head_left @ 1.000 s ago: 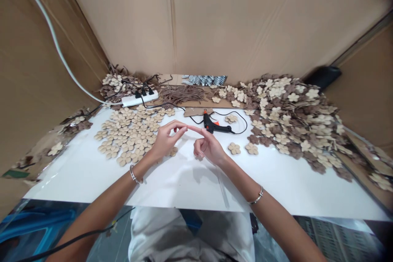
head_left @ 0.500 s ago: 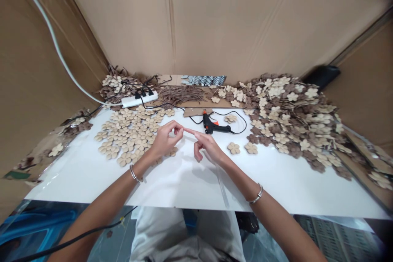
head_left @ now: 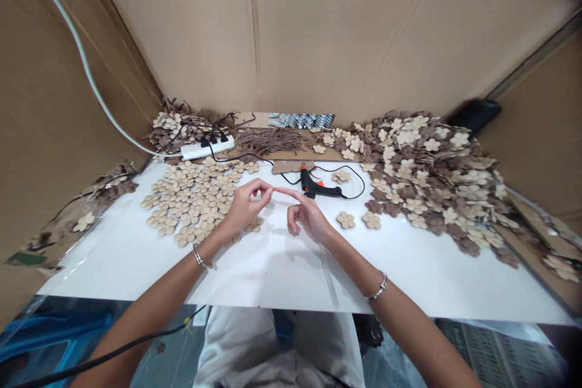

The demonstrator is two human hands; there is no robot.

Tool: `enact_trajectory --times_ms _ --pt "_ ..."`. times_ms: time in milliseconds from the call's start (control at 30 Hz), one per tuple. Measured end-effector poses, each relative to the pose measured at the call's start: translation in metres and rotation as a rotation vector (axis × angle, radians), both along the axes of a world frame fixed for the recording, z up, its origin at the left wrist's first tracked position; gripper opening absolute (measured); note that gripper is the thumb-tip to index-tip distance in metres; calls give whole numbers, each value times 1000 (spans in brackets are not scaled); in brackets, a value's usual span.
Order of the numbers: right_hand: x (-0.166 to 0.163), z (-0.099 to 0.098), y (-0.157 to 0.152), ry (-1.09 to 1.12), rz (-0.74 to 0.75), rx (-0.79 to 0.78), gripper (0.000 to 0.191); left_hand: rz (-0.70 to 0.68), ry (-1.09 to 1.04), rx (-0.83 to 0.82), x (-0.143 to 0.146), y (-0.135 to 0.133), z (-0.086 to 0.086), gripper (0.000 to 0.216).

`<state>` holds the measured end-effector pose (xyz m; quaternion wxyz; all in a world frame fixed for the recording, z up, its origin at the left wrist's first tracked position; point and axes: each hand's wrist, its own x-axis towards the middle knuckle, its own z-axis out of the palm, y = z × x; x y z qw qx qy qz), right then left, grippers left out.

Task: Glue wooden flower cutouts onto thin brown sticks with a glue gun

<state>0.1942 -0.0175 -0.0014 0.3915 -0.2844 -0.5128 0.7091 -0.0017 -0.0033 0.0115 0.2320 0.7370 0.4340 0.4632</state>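
My left hand (head_left: 248, 209) is closed in a pinch, thumb and index finger pressed together at the tip of my right index finger. Whether a small thing sits in that pinch I cannot make out. My right hand (head_left: 309, 215) stretches its index finger toward the left, with the other fingers loosely curled and nothing visible in them. Just beyond it lies a black hot glue gun (head_left: 318, 187) with orange parts. Beige felt flowers (head_left: 195, 194) spread beside and behind my left hand. A beige flower (head_left: 345, 220) and another flower (head_left: 371, 220) lie right of my right hand.
A translucent glue stick (head_left: 331, 279) lies under my right wrist on the white table (head_left: 282, 279). A big heap of brown and beige flowers (head_left: 431, 176) fills the right side. At the back are a white power strip (head_left: 207, 148), brown strips (head_left: 268, 141) and cardboard walls.
My two hands stay joined at the fingertips. My right index finger is now more bent, its knuckles slightly raised, and the right hand's curled fingers have shifted a little.
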Motion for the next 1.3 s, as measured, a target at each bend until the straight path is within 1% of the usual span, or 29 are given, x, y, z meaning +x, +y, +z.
enact_trajectory --times_ms 167,300,433,633,733,867,1033,1133,1300 --pt "3 0 1 50 10 -60 59 2 -49 -48 -1 1 -1 16" --pt "4 1 2 69 16 -87 58 -52 -80 -72 0 1 1 18" --pt "4 1 3 51 14 -94 60 -112 -40 -37 1 -1 4 17" --pt "3 -1 2 46 23 -71 61 -78 -31 4 1 -3 4 17" --pt "2 2 0 -9 4 -21 62 -29 -16 -8 0 -3 3 19" --pt "1 5 -4 -75 -24 93 62 14 -3 -7 0 -2 2 20" --pt "-2 5 -10 -239 -87 227 62 37 20 7 0 -1 1 17" --pt "-1 6 -13 -355 -124 320 59 41 34 22 -1 -2 2 15" --pt "2 10 -15 -489 -140 432 56 36 31 56 0 -3 4 13"
